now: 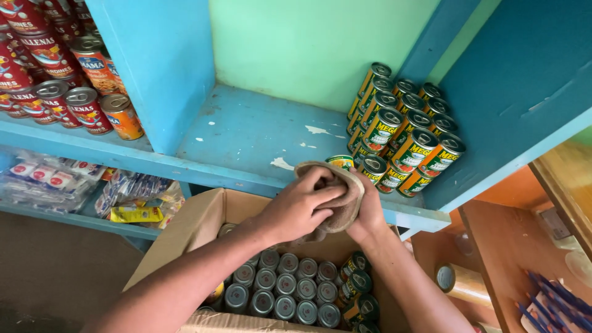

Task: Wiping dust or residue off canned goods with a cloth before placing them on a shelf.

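Observation:
My left hand and my right hand are both closed around a brown cloth, bunched over something I cannot make out, held above an open cardboard box. Several cans stand upright in the box, lids up. On the blue shelf just beyond my hands, a stack of green and yellow cans sits at the right, and one can peeks out behind the cloth.
Red and orange cans fill the left shelf bay past a blue divider. Plastic packets lie on the lower shelf. At the right are wooden shelves with a tape roll and blue pens.

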